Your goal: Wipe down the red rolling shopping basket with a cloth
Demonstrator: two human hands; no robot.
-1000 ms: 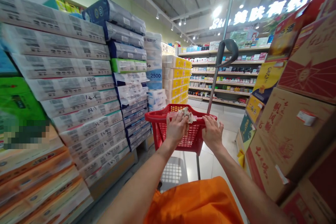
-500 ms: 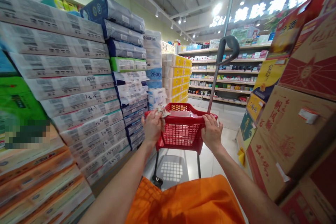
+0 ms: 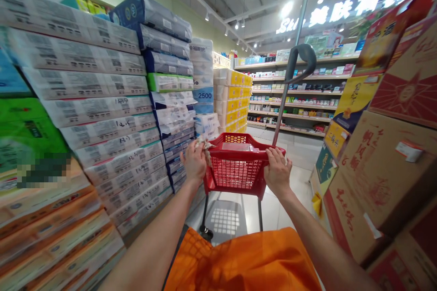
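A red plastic shopping basket (image 3: 235, 170) on a wheeled metal frame stands in the aisle in front of me. My left hand (image 3: 193, 162) is closed on a crumpled whitish cloth (image 3: 204, 144) at the basket's near left corner. My right hand (image 3: 277, 171) grips the basket's near right rim. A grey pull handle (image 3: 299, 57) rises on a metal pole from the basket's far right side. A flat packet lies inside the basket.
Stacked packs of tissue paper (image 3: 102, 113) wall the left side of the aisle. Cardboard boxes (image 3: 378, 154) are piled on the right. Shelves of small goods (image 3: 300, 95) cross the far end. An orange garment (image 3: 246, 259) fills the bottom of view.
My left hand slid the cloth from the middle of the near rim to the left corner. The basket sits slightly farther from me; my right hand kept its grip.
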